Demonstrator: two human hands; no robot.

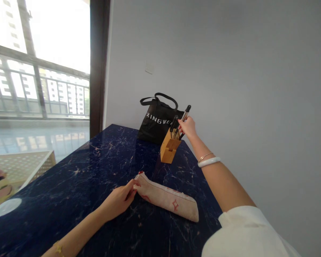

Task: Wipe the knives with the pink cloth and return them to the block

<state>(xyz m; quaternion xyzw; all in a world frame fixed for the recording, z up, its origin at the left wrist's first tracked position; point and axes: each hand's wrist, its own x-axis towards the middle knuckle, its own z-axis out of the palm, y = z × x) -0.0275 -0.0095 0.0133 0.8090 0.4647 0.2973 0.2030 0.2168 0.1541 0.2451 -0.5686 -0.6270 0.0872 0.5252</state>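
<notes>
Hands outstretched: right gripping knife handle, left pinching pouch.

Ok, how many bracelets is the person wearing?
3: a white bangle and a thin chain on the right wrist, a gold one on the left. Others may be hidden.

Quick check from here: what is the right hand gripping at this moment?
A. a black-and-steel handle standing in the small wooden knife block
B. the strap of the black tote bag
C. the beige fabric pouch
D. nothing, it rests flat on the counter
A: the right hand closes its grip on a black-and-steel handle standing in the small wooden knife block, while the left hand pinches the beige fabric pouch.
</notes>
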